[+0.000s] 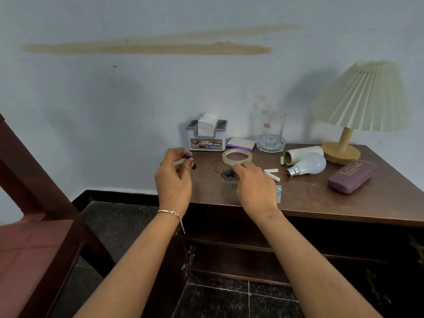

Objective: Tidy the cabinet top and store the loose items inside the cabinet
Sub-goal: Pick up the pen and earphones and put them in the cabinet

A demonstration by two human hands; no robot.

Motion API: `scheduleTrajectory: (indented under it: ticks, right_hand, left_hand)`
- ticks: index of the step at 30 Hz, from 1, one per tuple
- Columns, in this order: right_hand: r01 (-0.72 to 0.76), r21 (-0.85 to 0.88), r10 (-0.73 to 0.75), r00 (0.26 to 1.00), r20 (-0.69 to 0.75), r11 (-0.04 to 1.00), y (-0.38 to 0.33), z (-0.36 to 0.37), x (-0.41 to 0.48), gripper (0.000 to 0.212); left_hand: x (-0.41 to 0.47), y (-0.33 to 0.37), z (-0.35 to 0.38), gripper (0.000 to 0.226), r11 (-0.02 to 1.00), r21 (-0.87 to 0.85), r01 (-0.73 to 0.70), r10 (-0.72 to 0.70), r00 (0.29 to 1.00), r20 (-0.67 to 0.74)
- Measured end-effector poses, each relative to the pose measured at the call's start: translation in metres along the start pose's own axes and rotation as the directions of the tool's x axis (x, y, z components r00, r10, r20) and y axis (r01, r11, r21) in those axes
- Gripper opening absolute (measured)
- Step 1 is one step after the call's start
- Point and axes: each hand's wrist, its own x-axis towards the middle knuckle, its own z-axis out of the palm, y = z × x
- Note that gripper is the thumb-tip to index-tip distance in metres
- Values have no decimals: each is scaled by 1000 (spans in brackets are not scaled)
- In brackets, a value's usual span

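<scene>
My left hand hovers over the left edge of the brown cabinet top, pinching a small blue-tipped item between thumb and fingers. My right hand rests palm down mid-top, its fingertips on a small dark tangled thing. Around it lie a tape roll, white chalk pieces, a light bulb, a white tube, a purple glasses case and a small clear packet. What the dark thing is I cannot make out.
At the back stand a white tissue holder, a purple notepad, a drinking glass and a pleated table lamp. The cabinet's inside is open and dark below. A reddish chair stands at the left.
</scene>
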Motion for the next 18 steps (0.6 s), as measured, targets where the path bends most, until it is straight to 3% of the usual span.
scheduleTrajectory:
  ticks: [3,7,14,18]
  right_hand:
    - [-7,169,31,990,-139,986,2,-7,5,36]
    - [29,443,118,946,-301,896,0,-27,7,29]
    - [-54,772,308,933,-188,634,5,-48,1,28]
    - [-107,802,346,929,-130,588,11,-49,-7,22]
  left_hand:
    - [-7,10,-5,20,949,-274,158,-189,978,-89]
    - [-13,21,-13,16,805,-529,268,-387,914,-125]
    - [-34,18,-30,15,570,-732,375,-581,813,-36]
    - [-50,9,-31,15,501,-746,439,-647,763,15]
